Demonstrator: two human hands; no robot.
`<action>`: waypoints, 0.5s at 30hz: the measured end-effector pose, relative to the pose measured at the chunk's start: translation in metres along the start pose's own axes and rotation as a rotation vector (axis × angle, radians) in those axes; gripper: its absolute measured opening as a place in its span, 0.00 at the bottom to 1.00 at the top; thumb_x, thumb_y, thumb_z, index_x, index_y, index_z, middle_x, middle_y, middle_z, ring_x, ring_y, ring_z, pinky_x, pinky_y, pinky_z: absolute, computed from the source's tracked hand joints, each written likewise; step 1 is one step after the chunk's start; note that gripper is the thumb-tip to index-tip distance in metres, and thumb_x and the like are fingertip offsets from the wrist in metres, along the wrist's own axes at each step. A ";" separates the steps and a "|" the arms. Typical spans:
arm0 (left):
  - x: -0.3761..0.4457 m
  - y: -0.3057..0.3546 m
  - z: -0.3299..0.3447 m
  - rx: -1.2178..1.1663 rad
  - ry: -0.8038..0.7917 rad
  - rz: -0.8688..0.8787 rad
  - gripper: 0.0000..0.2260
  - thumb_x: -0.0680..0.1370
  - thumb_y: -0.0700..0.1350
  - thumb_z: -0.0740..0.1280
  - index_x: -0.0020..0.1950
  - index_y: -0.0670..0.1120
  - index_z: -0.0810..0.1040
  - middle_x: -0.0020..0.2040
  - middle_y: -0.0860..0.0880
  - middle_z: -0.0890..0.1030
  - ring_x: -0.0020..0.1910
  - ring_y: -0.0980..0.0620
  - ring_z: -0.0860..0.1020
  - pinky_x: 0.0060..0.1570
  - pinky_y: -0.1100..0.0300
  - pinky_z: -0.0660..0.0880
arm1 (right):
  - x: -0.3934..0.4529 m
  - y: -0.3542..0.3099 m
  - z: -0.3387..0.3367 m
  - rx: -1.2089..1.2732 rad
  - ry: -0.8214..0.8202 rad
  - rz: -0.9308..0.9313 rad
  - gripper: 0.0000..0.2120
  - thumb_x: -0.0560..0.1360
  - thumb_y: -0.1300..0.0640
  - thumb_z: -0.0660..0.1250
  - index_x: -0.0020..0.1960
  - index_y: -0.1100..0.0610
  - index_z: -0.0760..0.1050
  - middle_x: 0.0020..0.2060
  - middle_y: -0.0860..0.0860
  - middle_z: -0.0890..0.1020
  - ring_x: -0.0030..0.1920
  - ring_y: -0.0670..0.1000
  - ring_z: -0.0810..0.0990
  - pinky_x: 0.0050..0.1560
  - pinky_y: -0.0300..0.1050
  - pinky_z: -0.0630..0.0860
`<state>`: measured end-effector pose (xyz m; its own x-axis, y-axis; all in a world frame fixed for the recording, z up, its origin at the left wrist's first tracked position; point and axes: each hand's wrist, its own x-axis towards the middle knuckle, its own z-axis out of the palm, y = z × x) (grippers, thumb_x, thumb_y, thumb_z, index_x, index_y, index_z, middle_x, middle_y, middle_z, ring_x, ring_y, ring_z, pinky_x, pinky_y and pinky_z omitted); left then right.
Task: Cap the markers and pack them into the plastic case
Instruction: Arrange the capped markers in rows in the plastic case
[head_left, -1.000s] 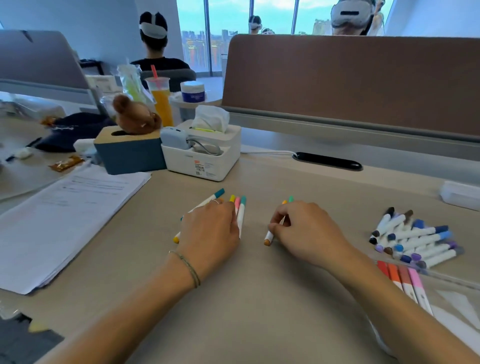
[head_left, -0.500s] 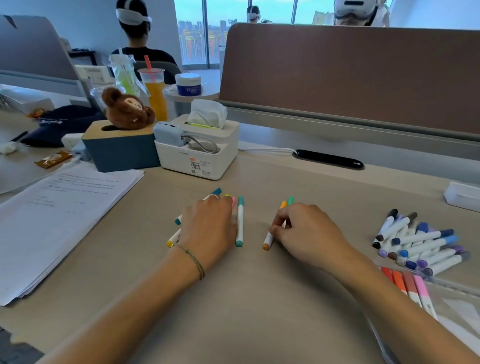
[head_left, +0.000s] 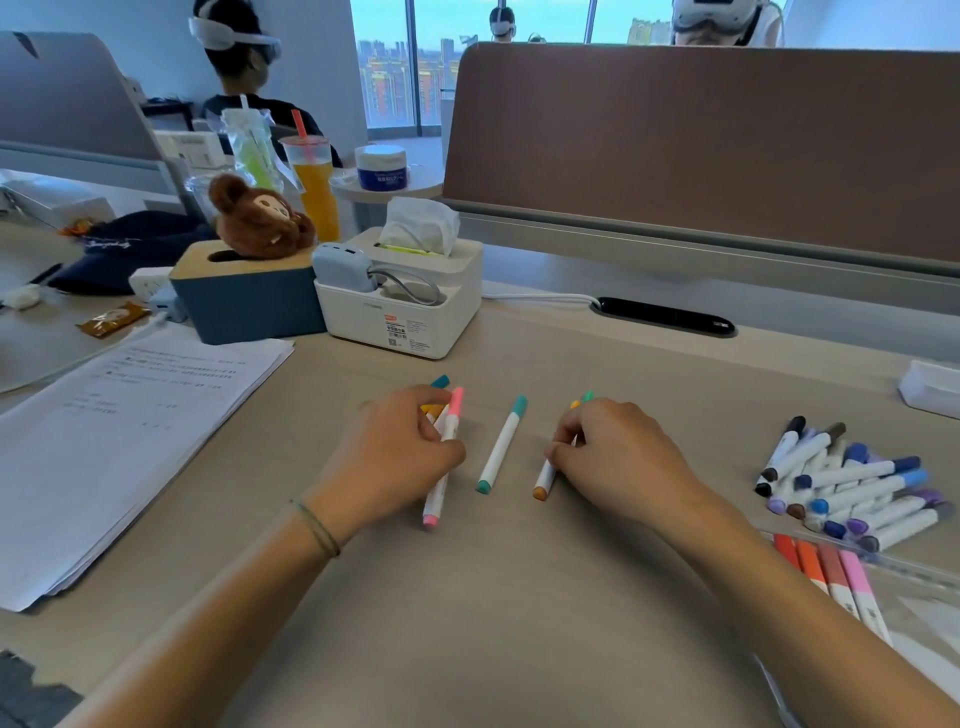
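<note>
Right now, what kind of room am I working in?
Most likely a shared open-plan office, high up. You are at a desk with a brown divider panel; a stack of printed papers lies at the left, and windows show city towers behind other seated people.

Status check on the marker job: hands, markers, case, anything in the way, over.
Left hand grips pink marker with others; right hand pinches orange marker. Teal marker lies loose between. Plastic case part-filled at right. Nothing in the way.
</note>
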<state>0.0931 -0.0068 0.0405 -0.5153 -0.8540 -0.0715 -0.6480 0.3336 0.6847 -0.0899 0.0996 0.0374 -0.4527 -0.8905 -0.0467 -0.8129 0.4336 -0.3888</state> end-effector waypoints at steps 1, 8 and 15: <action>-0.001 -0.005 -0.003 -0.055 0.001 -0.014 0.24 0.75 0.44 0.71 0.70 0.57 0.74 0.44 0.49 0.83 0.41 0.52 0.83 0.42 0.57 0.80 | 0.003 -0.003 0.001 0.008 0.002 0.001 0.08 0.78 0.50 0.66 0.42 0.49 0.80 0.37 0.46 0.79 0.40 0.48 0.77 0.34 0.43 0.69; -0.012 -0.026 -0.019 -0.387 -0.054 -0.171 0.23 0.79 0.35 0.67 0.71 0.51 0.73 0.43 0.45 0.85 0.37 0.44 0.86 0.43 0.47 0.84 | 0.020 -0.028 0.013 0.006 0.009 -0.016 0.08 0.78 0.52 0.65 0.41 0.49 0.77 0.37 0.49 0.81 0.38 0.52 0.80 0.38 0.47 0.76; -0.014 -0.037 -0.030 -0.602 0.005 -0.220 0.25 0.78 0.32 0.67 0.74 0.48 0.70 0.48 0.39 0.81 0.40 0.41 0.86 0.46 0.45 0.84 | 0.046 -0.060 0.032 -0.021 0.016 -0.025 0.07 0.77 0.51 0.66 0.44 0.53 0.79 0.40 0.52 0.81 0.41 0.53 0.80 0.42 0.47 0.79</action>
<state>0.1414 -0.0198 0.0380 -0.4021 -0.8795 -0.2545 -0.3095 -0.1310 0.9418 -0.0507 0.0280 0.0293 -0.4376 -0.8989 -0.0223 -0.8316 0.4140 -0.3701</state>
